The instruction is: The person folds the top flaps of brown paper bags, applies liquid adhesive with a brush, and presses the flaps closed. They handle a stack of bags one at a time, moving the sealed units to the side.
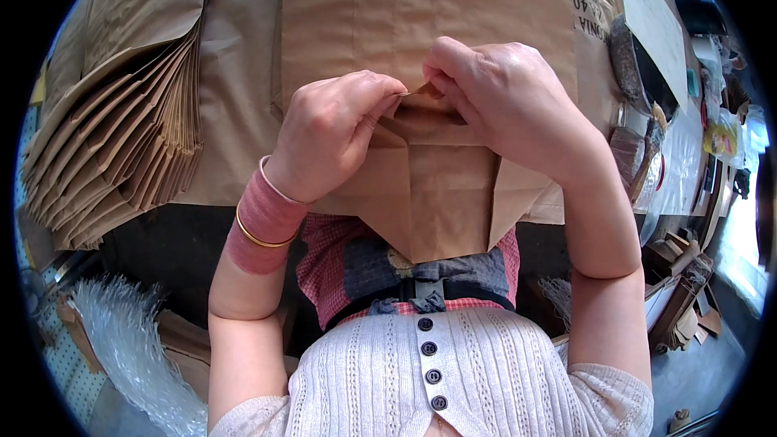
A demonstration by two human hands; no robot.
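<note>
A brown paper bag (449, 186) lies in front of me, its folded end hanging over the table's near edge toward my lap. My left hand (332, 125) pinches the bag's paper edge between thumb and fingers. Close by on the right, my right hand (494, 85) is closed on the same edge, its fingers curled. Between the two hands the paper is lifted and creased, with a small opening below it. Beyond them, a larger flat stretch of brown paper (364, 16) runs to the far side; whether it belongs to the same bag I cannot tell.
At the left, a thick fanned stack of folded brown paper bags (121, 133) overhangs the table edge. A brush (654, 133) and small items lie at the right. Bundled clear plastic strands (133, 348) hang below left. Paper scraps (688, 291) are piled low on the right.
</note>
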